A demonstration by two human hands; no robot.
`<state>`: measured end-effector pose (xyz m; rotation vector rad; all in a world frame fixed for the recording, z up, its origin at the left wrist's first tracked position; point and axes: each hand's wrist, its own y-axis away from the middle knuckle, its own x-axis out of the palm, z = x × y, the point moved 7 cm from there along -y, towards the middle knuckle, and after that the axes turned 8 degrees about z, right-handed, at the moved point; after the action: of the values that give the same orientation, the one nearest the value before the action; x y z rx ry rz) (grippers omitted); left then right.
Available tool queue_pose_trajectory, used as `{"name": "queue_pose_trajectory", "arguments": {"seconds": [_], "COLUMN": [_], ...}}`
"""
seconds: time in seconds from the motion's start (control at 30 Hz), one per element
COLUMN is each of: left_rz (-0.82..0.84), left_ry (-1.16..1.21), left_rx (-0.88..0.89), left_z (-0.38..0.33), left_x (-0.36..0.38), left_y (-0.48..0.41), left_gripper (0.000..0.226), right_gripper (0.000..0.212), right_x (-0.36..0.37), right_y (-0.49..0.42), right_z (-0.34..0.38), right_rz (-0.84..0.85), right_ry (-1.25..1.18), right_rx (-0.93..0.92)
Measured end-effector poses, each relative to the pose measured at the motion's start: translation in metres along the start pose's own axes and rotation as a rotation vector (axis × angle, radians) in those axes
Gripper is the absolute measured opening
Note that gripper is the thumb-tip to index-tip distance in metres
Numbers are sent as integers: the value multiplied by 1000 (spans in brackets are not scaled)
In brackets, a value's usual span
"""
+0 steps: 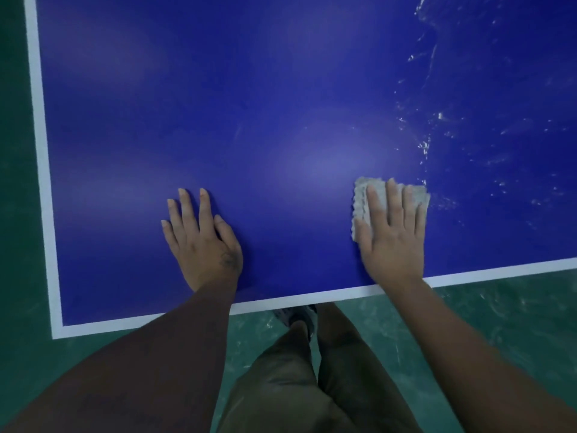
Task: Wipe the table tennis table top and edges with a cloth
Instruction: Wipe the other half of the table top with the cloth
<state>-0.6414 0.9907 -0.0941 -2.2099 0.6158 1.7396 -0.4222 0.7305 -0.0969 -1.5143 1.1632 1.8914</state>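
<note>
Head view: camera is looking straight down over the near left corner of the table, both arms reaching in from the bottom of the frame.
Cloth: a pale folded cloth (360, 201) is lying flat on the blue table top (249, 104), right of centre and a little above the near edge; its scalloped side is showing to the left of the fingers.
Right hand: the right hand (393, 235) is pressing down on the cloth with its palm and straight, spread fingers, not curling round it. This flat press is probably spreading pressure so the whole cloth is dragging evenly.
Left hand: the left hand (199, 242) is resting flat on bare table, left of centre, fingers straight and relaxed, holding nothing. It is likely bracing the body while the person is leaning over.
Surface: wet streaks (424, 145) and droplets are glinting down the right part of the frame, starting just above and beside the cloth; the centre and left are looking smooth and matt. Judging by this, the wet patch on the right is what is being worked on.
Edges: a white edge line (46, 182) is running down the left side and along the bottom of the table; the right wrist is crossing over it.
Room: a green floor (15, 214) is showing at far left and along the bottom, scuffed with pale marks at lower right.
Person: dark trousers (281, 385) and one shoe (296, 317) are showing just below the near edge.
</note>
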Motion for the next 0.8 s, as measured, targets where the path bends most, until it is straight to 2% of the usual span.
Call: {"name": "queue_pose_trajectory", "arguments": {"seconds": [0.1,0.23,0.3,0.43,0.6,0.7,0.8], "left_rz": [-3,5,19,36,57,73,91], "left_ry": [-4,-3,-8,-14,-25,-53,-77], "left_rx": [4,14,11,3,5,5,10], "left_z": [0,0,2,2,-2,-4,-6], "left_x": [0,1,3,1,0,-2,0], "left_y": [0,2,2,3,3,4,5], "left_gripper": [54,55,56,57,59,62,63], "right_gripper": [65,63,63,64,65,66,64], "right_x": [0,21,32,36,16,11,16], "right_y": [-2,42,68,81,51,44,52], "right_z": [37,133,146,84,-40,-37,20], "right_rz": [-22,-8,35,72,75,48,53], "right_ry": [-40,-90,-91,-28,53,48,19], "right_rx": [85,-191,-300,-400,-134,-55,-126]}}
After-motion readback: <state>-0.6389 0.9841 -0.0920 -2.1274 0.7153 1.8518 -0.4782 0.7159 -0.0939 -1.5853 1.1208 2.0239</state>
